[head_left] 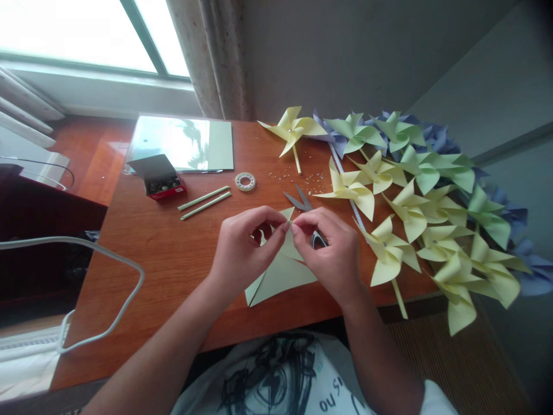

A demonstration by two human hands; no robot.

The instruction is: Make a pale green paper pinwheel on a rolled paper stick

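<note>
Fingers (276, 226) of the left hand (242, 253) pinch a folded corner of the pale yellow paper (280, 271) at the centre of the frame, and the right hand (332, 251) meets it there, thumb and forefinger pressed together on the same tip. The paper lies on the wooden bench (173, 253), its lower flaps spread flat just below the hands. Scissors (302, 202) sit right behind the right hand, blades pointing up the frame, handle partly hidden by the knuckles. Over on the right, a heap of finished pinwheels (415, 202) in yellow, green and blue spills to the bench edge. Left of centre, two pale sticks (205, 202) lie side by side, with a roll of tape (245, 181) just beside them. Further left, a small open box (161, 178) rests near a shiny sheet (181, 144) in the upper left. Tiny scraps (298, 176) dot the bench above the scissors.
</note>
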